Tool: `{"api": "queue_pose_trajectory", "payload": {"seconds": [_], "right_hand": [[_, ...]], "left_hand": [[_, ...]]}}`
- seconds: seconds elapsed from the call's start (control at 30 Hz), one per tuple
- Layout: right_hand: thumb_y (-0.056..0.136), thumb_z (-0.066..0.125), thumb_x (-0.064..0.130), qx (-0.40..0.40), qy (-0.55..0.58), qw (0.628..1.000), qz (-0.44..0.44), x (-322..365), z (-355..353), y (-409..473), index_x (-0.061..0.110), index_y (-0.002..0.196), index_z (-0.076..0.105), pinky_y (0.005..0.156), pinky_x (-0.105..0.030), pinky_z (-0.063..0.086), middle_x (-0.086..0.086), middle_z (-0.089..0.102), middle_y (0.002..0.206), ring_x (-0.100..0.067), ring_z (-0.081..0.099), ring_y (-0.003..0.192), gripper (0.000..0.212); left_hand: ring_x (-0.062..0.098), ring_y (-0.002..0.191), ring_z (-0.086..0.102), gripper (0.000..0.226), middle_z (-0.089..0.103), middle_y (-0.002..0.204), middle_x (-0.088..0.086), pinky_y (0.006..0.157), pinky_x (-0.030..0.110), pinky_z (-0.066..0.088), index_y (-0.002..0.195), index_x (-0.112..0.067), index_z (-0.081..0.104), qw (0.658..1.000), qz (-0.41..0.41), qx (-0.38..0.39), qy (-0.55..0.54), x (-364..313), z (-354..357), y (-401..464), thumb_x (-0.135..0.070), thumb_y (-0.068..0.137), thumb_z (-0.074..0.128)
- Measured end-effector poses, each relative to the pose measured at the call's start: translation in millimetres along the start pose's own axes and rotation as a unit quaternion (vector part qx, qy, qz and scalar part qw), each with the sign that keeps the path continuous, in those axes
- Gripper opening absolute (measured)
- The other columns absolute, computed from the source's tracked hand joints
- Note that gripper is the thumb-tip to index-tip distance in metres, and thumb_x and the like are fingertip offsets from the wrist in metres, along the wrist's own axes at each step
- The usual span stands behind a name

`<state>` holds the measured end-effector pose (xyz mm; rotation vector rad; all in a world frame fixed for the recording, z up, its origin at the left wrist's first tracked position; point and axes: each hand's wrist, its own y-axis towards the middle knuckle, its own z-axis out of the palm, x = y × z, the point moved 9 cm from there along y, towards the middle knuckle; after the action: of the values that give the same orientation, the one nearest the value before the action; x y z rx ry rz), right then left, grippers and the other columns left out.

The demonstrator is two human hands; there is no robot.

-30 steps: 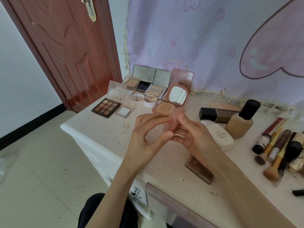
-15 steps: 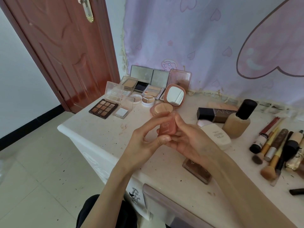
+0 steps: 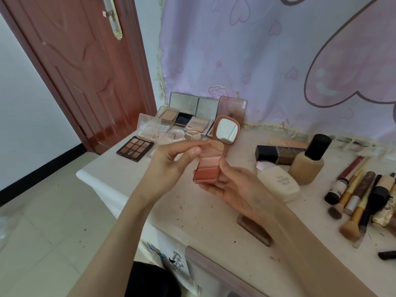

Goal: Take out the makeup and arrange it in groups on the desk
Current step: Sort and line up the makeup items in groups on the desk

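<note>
Blush palette (image 3: 207, 168): held above the tabletop (image 3: 128, 174), open, showing three pans running from pale pink to deep coral.
Right hand (image 3: 233, 189): cradles the palette's base, thumb on its right edge.
Left hand (image 3: 171, 159): pinches the palette's clear lid at the far end.
Open compacts: round mirror compact (image 3: 226, 130) with a beige powder pan; nine-pan eyeshadow palette (image 3: 135, 148) in browns.
Bottles: foundation bottle (image 3: 308, 161) upright, beige fluid inside; white tube (image 3: 278, 183) lying just beside it.
</note>
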<state>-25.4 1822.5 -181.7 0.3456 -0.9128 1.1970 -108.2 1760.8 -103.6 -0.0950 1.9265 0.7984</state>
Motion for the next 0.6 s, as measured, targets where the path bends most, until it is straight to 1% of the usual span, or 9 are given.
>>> {"api": "queue_pose_trajectory", "payload": {"seconds": [0.07, 0.17, 0.27, 0.3, 0.33, 0.4, 0.47, 0.53, 0.6], "right_hand": [[0.095, 0.043, 0.019, -0.002, 0.000, 1.000, 0.010, -6.5, -0.7, 2.5, -0.007, 0.105, 0.060, 0.079, -0.030, 0.057, -0.020, 0.070, 0.100, -0.028, 0.069, 0.091, 0.032], [0.097, 0.044, 0.014, -0.014, -0.041, 0.999, -0.007, -7.9, -1.7, 3.4, 0.000, 0.112, 0.060, 0.081, -0.027, 0.056, -0.014, 0.070, 0.104, -0.022, 0.068, 0.096, 0.027], [0.097, 0.047, 0.016, -0.077, -0.194, 0.976, -0.062, -0.4, -9.8, 0.8, 0.005, 0.120, 0.058, 0.088, -0.022, 0.052, -0.008, 0.069, 0.109, -0.015, 0.066, 0.100, 0.028], [0.097, 0.047, 0.019, -0.109, -0.301, 0.943, -0.091, 5.8, -12.6, -2.2, 0.007, 0.123, 0.058, 0.091, -0.023, 0.050, -0.008, 0.067, 0.113, -0.015, 0.064, 0.103, 0.030], [0.097, 0.046, 0.021, -0.129, -0.427, 0.886, -0.127, 13.2, -11.3, -6.0, 0.008, 0.123, 0.058, 0.095, -0.025, 0.047, -0.008, 0.065, 0.118, -0.016, 0.061, 0.107, 0.031], [0.098, 0.042, 0.027, -0.112, -0.630, 0.749, -0.174, 15.9, 2.3, -9.7, 0.013, 0.130, 0.053, 0.102, -0.025, 0.036, -0.002, 0.054, 0.134, -0.015, 0.050, 0.121, 0.036], [0.099, 0.035, 0.032, -0.072, -0.740, 0.649, -0.161, 6.2, 9.3, -6.3, 0.020, 0.140, 0.040, 0.106, -0.019, 0.023, 0.006, 0.037, 0.146, -0.009, 0.034, 0.132, 0.042], [0.100, 0.030, 0.035, -0.042, -0.795, 0.586, -0.149, -3.1, 10.7, -2.7, 0.021, 0.143, 0.032, 0.111, -0.019, 0.012, 0.006, 0.024, 0.152, -0.011, 0.021, 0.139, 0.045], [0.099, 0.020, 0.041, -0.021, -0.819, 0.556, -0.139, -10.7, 10.7, -0.5, 0.021, 0.146, 0.025, 0.111, -0.018, -0.002, 0.004, 0.014, 0.156, -0.011, 0.009, 0.143, 0.051]], "left_hand": [[-0.002, 0.090, 0.064, 0.022, 0.070, 0.088, -0.022, 0.083, 0.013, 0.046, 0.101, -0.022, 0.065, 1.000, -0.005, -0.001, 0.015, -2.5, -6.8, 13.3, -0.008, 0.087, 0.058], [-0.006, 0.072, 0.060, 0.023, 0.069, 0.073, -0.023, 0.069, 0.009, 0.045, 0.100, -0.022, 0.064, 0.998, -0.028, 0.011, 0.047, 4.7, -13.7, 29.6, -0.006, 0.087, 0.056], [-0.004, 0.062, 0.056, 0.021, 0.067, 0.064, -0.017, 0.063, 0.010, 0.044, 0.103, -0.019, 0.064, 0.995, -0.056, 0.030, 0.078, 19.4, -23.3, 41.4, -0.007, 0.089, 0.054], [-0.002, 0.061, 0.054, 0.020, 0.066, 0.063, -0.015, 0.063, 0.011, 0.044, 0.101, -0.019, 0.065, 0.993, -0.063, 0.037, 0.089, 25.2, -26.6, 44.8, -0.007, 0.090, 0.053], [0.001, 0.060, 0.054, 0.019, 0.066, 0.064, -0.012, 0.063, 0.012, 0.044, 0.098, -0.019, 0.066, 0.992, -0.068, 0.043, 0.101, 30.4, -29.6, 48.1, -0.007, 0.090, 0.053], [0.009, 0.064, 0.056, 0.019, 0.065, 0.069, -0.003, 0.065, 0.013, 0.045, 0.095, -0.017, 0.067, 0.987, -0.087, 0.049, 0.127, 43.9, -34.7, 54.6, -0.006, 0.092, 0.052], [0.013, 0.068, 0.057, 0.018, 0.064, 0.072, 0.002, 0.068, 0.012, 0.046, 0.095, -0.013, 0.068, 0.981, -0.110, 0.057, 0.152, 56.4, -36.4, 60.5, -0.007, 0.092, 0.051], [0.009, 0.066, 0.057, 0.017, 0.063, 0.070, -0.001, 0.070, 0.012, 0.046, 0.090, -0.010, 0.068, 0.972, -0.119, 0.077, 0.189, 64.5, -34.2, 66.0, -0.008, 0.093, 0.052], [0.004, 0.064, 0.056, 0.021, 0.063, 0.069, -0.007, 0.072, 0.014, 0.046, 0.081, -0.019, 0.067, 0.963, -0.124, 0.100, 0.219, 70.9, -30.6, 71.1, -0.009, 0.093, 0.052]]}}
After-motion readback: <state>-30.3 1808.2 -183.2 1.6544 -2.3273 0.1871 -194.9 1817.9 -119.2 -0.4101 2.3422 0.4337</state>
